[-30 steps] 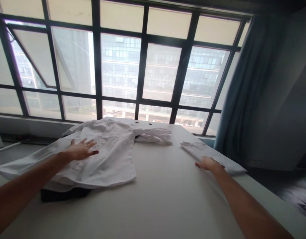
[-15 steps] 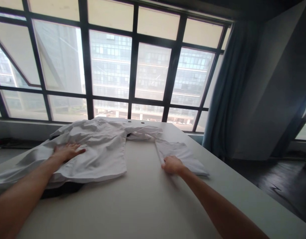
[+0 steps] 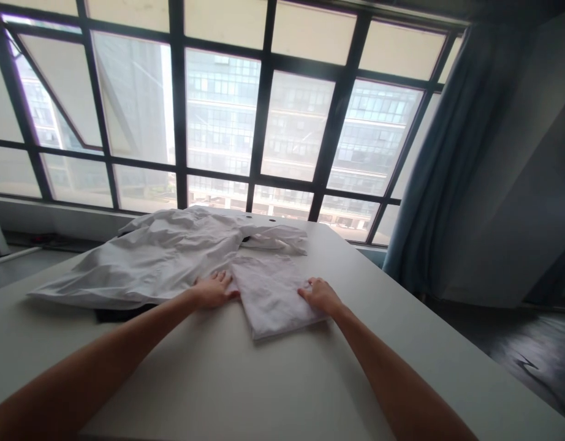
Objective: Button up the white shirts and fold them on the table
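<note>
A folded white garment (image 3: 273,300) lies on the white table (image 3: 209,380) between my two hands. At its right edge rests my right hand (image 3: 323,297), fingers curled and closed on the cloth; the fingertips are partly hidden. My left hand (image 3: 214,290) lies flat with its fingers spread, its thumb close to the garment's left edge and its fingertips at the side of a white shirt (image 3: 149,260). That shirt is spread out and wrinkled, one sleeve (image 3: 282,236) reaching right behind the folded garment. Something black (image 3: 121,313) shows under the shirt's near edge.
Beyond the table stands a wall of dark-framed windows (image 3: 259,122), one pane tilted open at left. A blue-grey curtain (image 3: 443,165) hangs at right. The table's right edge runs diagonally down above a dark floor (image 3: 507,343). Two small dark holes sit at the table's far end.
The folded garment has moved left, close beside the shirt. My right hand has gone from its left side to its right edge. My left hand has slid right off the shirt's middle. The view has turned slightly left.
</note>
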### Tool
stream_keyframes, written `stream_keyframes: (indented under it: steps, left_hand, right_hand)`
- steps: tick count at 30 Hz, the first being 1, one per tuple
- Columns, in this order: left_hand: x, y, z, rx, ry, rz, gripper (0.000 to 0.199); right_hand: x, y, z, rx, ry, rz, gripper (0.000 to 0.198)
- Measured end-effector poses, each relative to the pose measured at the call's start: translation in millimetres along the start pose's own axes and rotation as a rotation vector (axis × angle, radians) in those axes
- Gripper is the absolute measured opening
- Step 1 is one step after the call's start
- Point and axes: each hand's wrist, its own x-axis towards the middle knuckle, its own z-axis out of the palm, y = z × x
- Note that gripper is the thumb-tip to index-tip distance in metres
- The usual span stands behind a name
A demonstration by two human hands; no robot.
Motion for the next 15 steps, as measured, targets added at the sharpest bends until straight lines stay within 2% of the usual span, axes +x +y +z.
stream_keyframes:
  steps: [3,6,8,11,15]
  left_hand:
    - [-1,-25,-6,-0.009,-0.059,-0.153,0.09]
    - [-1,-53,-8,0.007,0.046,-0.191,0.078]
    - [-3,-63,-6,0.022,0.152,-0.211,0.07]
    - [-6,-53,-4,0.008,0.243,-0.174,0.062]
    - [-10,-17,-6,-0.041,0.244,-0.051,0.05]
  right_hand:
    - [-2,-8,7,0.205,-0.005,-0.027,0.054]
    - [-3,-20,11,0.403,-0.019,-0.01,0.061]
    - [-1,-22,14,0.509,-0.032,0.015,0.057]
    - [3,-18,18,0.58,-0.071,-0.019,0.04]
    - [9,-13,23,0.511,-0.036,-0.141,0.033]
